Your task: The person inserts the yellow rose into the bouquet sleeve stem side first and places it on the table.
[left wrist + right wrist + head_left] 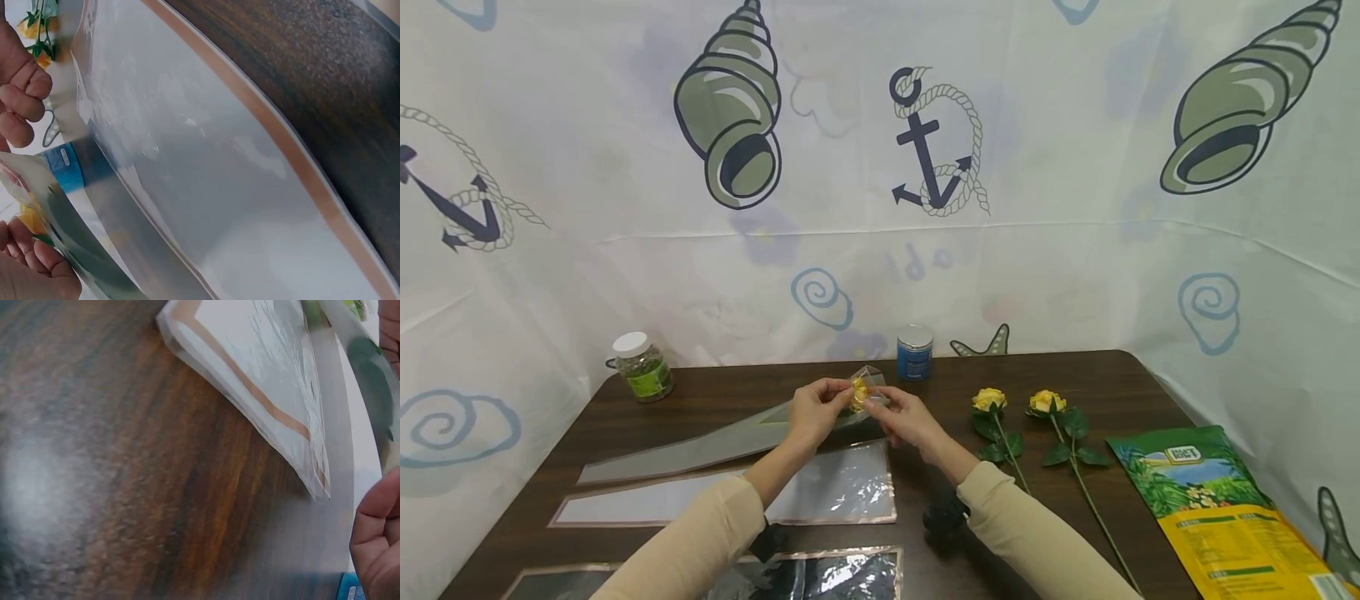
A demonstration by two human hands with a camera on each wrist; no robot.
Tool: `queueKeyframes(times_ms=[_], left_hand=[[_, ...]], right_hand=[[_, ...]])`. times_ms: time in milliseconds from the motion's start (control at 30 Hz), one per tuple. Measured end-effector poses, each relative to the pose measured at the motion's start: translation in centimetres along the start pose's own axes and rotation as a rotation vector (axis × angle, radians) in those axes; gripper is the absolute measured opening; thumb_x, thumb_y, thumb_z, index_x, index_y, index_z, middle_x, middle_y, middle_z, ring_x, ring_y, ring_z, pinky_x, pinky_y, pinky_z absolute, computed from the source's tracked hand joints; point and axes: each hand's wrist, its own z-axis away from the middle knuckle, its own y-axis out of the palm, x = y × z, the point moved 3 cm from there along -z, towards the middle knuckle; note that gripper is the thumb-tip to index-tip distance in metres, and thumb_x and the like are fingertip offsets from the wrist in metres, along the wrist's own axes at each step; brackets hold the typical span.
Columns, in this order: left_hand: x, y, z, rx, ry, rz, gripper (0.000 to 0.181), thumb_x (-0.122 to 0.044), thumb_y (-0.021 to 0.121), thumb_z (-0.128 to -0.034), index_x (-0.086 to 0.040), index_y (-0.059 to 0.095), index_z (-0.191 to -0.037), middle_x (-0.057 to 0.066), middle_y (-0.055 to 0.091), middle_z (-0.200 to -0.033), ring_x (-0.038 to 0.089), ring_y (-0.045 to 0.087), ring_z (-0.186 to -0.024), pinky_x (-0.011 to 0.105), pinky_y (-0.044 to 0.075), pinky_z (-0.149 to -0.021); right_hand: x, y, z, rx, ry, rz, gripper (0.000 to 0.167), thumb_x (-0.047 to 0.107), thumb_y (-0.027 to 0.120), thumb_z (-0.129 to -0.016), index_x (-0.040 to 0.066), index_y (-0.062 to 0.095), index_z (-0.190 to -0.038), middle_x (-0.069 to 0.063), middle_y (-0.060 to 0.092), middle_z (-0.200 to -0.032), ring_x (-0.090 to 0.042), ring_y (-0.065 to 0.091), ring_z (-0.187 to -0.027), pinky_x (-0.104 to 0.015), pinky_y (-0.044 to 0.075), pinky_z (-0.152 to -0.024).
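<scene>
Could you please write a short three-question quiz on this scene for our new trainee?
1. True or false: the left hand is gripping the white-lidded jar.
2. How many yellow roses lie to the right of the right hand?
3. What stands just behind the hands, near the table's back edge: A) a glass vase, B) a blue can, C) a stapler?

Key: 1. False; it holds a clear sleeve. 2. Two. 3. B.

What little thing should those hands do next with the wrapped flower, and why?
Perhaps gently straighten the wide end of the sleeve around the rose: the left hand and right hand are both at that end, beside the bloom, and the sleeve looks bent there.
</scene>
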Motion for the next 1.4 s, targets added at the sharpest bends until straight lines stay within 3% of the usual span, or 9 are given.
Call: queueKeyframes(times_ms=[300,433,600,767,867,967,1100,1200,1400], left_hand=[[0.1,-0.3,-0.2,0.008,-0.030,0.018,0.015,-0.012,0.071,-0.0841,-0.001,0.071,-0.094,0.011,0.070,-0.086,0.006,0.056,-0.067,0.014,0.045,-0.056],[0.2,-0.3,-0.3,-0.002,-0.004,0.012,0.014,-0.011,0.071,-0.0840,-0.001,0.071,-0.093,0.011,0.071,-0.086,0.006,0.057,-0.068,0.014,0.044,-0.056],[0.6,-0.7,-0.6,-0.012,0.040,-0.009,0.014,-0.011,0.071,-0.0834,-0.001,0.071,-0.093,0.012,0.071,-0.088,0.008,0.060,-0.070,0.015,0.045,-0.057],[1.7,-2.2,-1.1,-0.012,0.156,-0.203,0.024,-0.009,0.072,-0.0817,0.000,0.067,-0.103,0.016,0.068,-0.096,0.024,0.064,-0.086,0.030,0.051,-0.075],[2.6,-3.0,-1.2,0.069,0.184,-0.368,0.044,-0.015,0.074,-0.0813,0.004,0.059,-0.119,0.023,0.060,-0.113,0.039,0.055,-0.105,0.049,0.043,-0.091],[3.6,-3.6,-1.0,0.186,0.159,-0.525,0.065,-0.025,0.073,-0.0827,0.008,0.046,-0.132,0.030,0.048,-0.131,0.049,0.043,-0.120,0.058,0.036,-0.097],[4.6,-3.8,-0.7,0.287,0.114,-0.677,0.080,-0.036,0.070,-0.0842,0.010,0.034,-0.139,0.032,0.036,-0.141,0.050,0.034,-0.128,0.058,0.033,-0.102],[4.9,-3.8,-0.4,0.317,0.086,-0.738,0.082,-0.040,0.068,-0.0847,0.009,0.032,-0.140,0.031,0.034,-0.143,0.048,0.033,-0.130,0.057,0.032,-0.103],[5.0,-3.6,-0.1,0.310,0.062,-0.831,0.075,-0.038,0.067,-0.0854,0.009,0.039,-0.136,0.031,0.037,-0.141,0.051,0.036,-0.127,0.059,0.036,-0.098]], right_hand=[[-0.4,0.5,-1.2,0.066,0.076,-0.026,0.050,0.040,0.056,-0.094,0.012,0.051,-0.135,-0.007,0.059,-0.088,-0.016,0.060,-0.068,-0.032,0.055,-0.067],[-0.3,0.9,-1.6,0.037,0.010,-0.114,0.042,0.027,0.053,-0.097,0.002,0.052,-0.131,-0.018,0.064,-0.103,-0.026,0.067,-0.080,-0.040,0.055,-0.076],[-0.2,1.6,-2.1,-0.062,-0.098,-0.180,0.032,0.012,0.053,-0.096,-0.007,0.057,-0.121,-0.026,0.066,-0.103,-0.028,0.069,-0.082,-0.038,0.056,-0.074],[-0.5,1.8,-2.7,-0.122,-0.100,-0.195,0.026,0.005,0.053,-0.095,-0.009,0.061,-0.115,-0.027,0.066,-0.102,-0.035,0.068,-0.088,-0.040,0.055,-0.075],[-1.0,1.6,-2.9,-0.152,-0.083,-0.196,0.024,0.003,0.055,-0.093,-0.010,0.061,-0.112,-0.027,0.065,-0.102,-0.036,0.068,-0.088,-0.042,0.055,-0.076],[-1.4,1.3,-3.0,-0.184,-0.063,-0.204,0.023,0.003,0.057,-0.092,-0.011,0.061,-0.110,-0.026,0.066,-0.099,-0.034,0.069,-0.085,-0.041,0.055,-0.075],[-1.7,1.1,-3.0,-0.225,-0.046,-0.221,0.017,0.001,0.060,-0.089,-0.011,0.059,-0.102,-0.025,0.068,-0.094,-0.034,0.069,-0.082,-0.040,0.056,-0.072],[-1.8,0.8,-2.8,-0.252,-0.034,-0.220,0.011,-0.002,0.061,-0.088,-0.008,0.057,-0.096,-0.025,0.068,-0.090,-0.030,0.070,-0.076,-0.036,0.057,-0.067],[-2.5,0.3,-2.2,-0.252,0.036,-0.187,0.009,-0.003,0.061,-0.087,-0.009,0.059,-0.093,-0.021,0.068,-0.082,-0.016,0.066,-0.062,-0.031,0.056,-0.061]])
